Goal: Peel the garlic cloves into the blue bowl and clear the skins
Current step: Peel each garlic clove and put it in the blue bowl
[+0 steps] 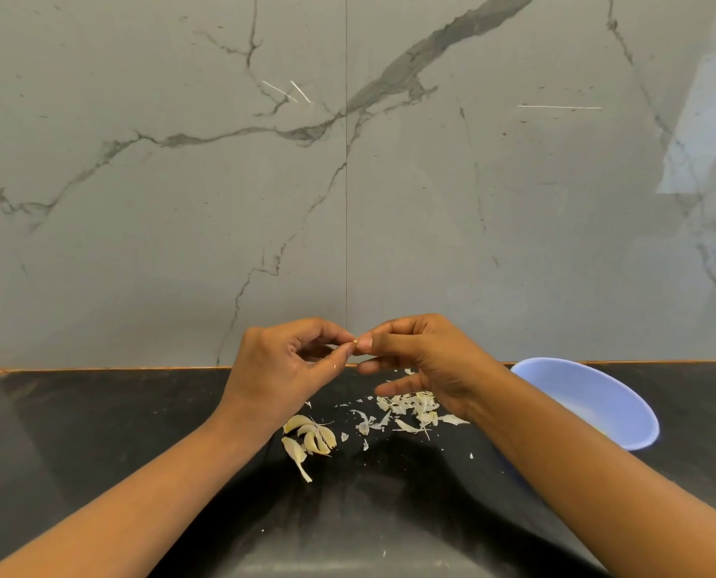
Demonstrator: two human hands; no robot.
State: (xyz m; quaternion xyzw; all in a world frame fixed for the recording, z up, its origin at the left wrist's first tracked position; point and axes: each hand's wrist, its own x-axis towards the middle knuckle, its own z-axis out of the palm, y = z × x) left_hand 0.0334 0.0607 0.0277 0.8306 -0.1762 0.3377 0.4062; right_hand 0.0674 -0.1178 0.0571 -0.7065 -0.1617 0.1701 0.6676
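My left hand (283,369) and my right hand (421,360) meet above the black counter, both pinching one small garlic clove (353,342) between fingertips; most of the clove is hidden by the fingers. Below my left wrist lies a cluster of unpeeled garlic cloves (312,438). A scatter of papery garlic skins (410,410) lies under my right hand. The blue bowl (589,398) stands at the right, partly hidden behind my right forearm; its contents are barely visible.
The black counter (97,431) runs from the grey marble wall (347,181) to the near edge. Tiny skin flakes (471,455) dot the counter in front of the skins.
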